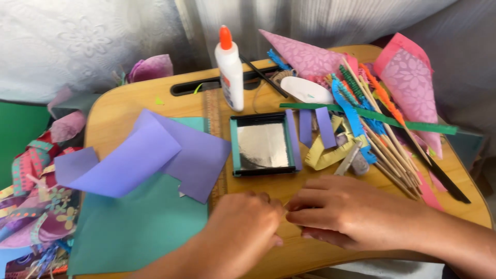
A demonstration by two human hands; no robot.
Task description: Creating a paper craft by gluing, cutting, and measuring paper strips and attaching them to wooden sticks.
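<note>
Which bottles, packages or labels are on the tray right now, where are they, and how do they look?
Glue bottle: upright at the back of the wooden tray, behind the small mirror frame; white, tapered, orange cap.
Label on the bottle: a partly visible band on its left side, in orange and blue.
No screens or signs.

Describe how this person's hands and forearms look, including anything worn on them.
Both are bare: the left hand and right hand show no gloves, rings, watch or bracelets. The forearms are uncovered as far as the picture's edge, with no sleeve in view. Nails look short and unpainted.
</note>
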